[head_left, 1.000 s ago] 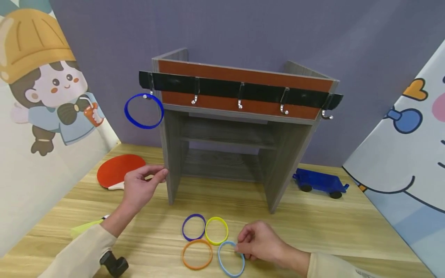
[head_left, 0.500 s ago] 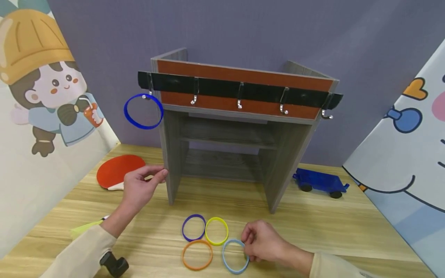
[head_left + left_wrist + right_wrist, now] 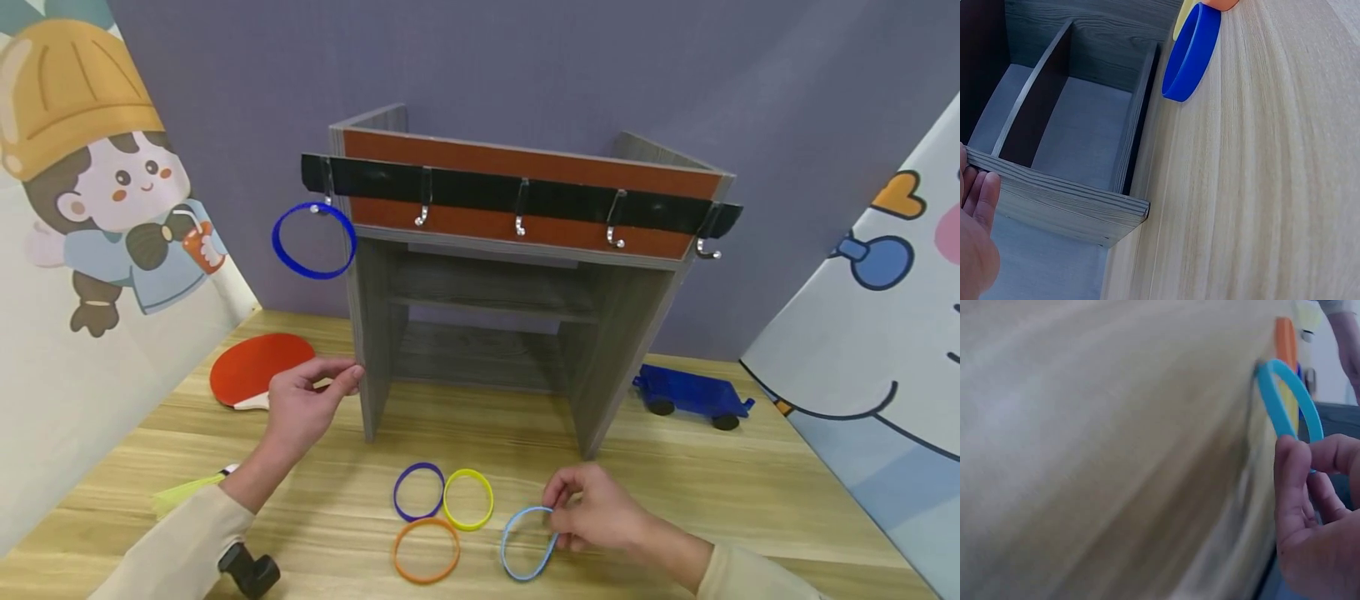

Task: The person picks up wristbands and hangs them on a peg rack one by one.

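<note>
Light blue wristband: the band (image 3: 1274, 400) is at the near side of the table (image 3: 712, 500), right of the other loose bands. It is tilted and bent slightly out of round; whether its lower edge touches the wood cannot be told.
Right hand: the hand (image 3: 596, 510) pinches the light blue wristband between thumb and fingers at its right side.
Left hand: the hand (image 3: 307, 402) grips the front edge of the shelf unit's left panel, thumb and forefinger closed on it.
Gray shelf unit: the wood-grain unit (image 3: 495, 287) stands upright at the middle of the table, beyond the loose bands.
Yellow wristband: this band (image 3: 468, 527) lies flat, left of and farther than the light blue one.
Orange wristband: the nearest of the flat bands (image 3: 427, 581) lies just beside the yellow one.
Dark blue wristband: this one (image 3: 396, 493) lies flat, left of the yellow band and touching it or nearly so.
Black hook rail: the rail (image 3: 472, 190) crosses the unit's orange-brown front board (image 3: 525, 161) and carries five silver hooks.
Bright blue wristband: it (image 3: 313, 273) hangs on the leftmost hook.
Red paddle: it (image 3: 258, 367) lies on the far left, behind the left hand.
Shuttlecock: it (image 3: 183, 493) lies at the left, partly hidden by the left arm.
Blue toy trailer: it (image 3: 690, 392) stands right of the unit.
</note>
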